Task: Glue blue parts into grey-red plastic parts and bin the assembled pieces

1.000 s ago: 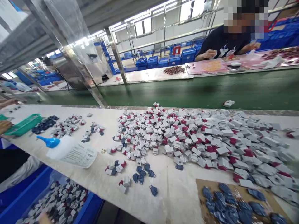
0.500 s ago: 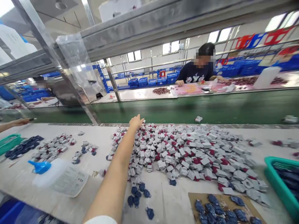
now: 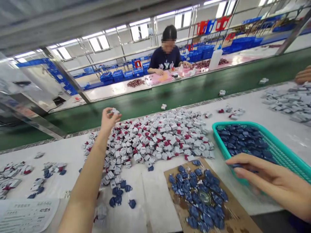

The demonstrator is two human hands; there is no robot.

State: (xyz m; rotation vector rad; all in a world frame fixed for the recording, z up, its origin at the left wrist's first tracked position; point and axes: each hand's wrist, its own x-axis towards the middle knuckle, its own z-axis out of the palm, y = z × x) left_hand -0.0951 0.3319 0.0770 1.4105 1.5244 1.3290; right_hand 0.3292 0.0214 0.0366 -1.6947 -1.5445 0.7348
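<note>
My left hand (image 3: 109,120) is stretched out over the near edge of the green belt, its fingers closed on a small light grey plastic part (image 3: 115,111). Below and to the right of it spreads a big pile of grey parts with dark red pieces (image 3: 155,137). At the right, my right hand (image 3: 272,183) pinches a small dark blue part (image 3: 236,165) between thumb and fingers. It is in front of a green basket (image 3: 220,142) full of dark blue parts (image 3: 243,140). Wet-looking blue parts (image 3: 194,194) lie on a brown board (image 3: 173,199).
The green conveyor belt (image 3: 136,111) runs behind the pile, with a few grey parts on it. A person (image 3: 166,60) sits across it. Another person's hand (image 3: 303,76) is at the right edge, by more grey parts (image 3: 289,103). A labelled white jug (image 3: 29,213) lies lower left.
The view has swung to the right. My right hand has come into view with a blue part. My left hand, earlier at the pile's far edge, now shows a grey part in its fingers.
</note>
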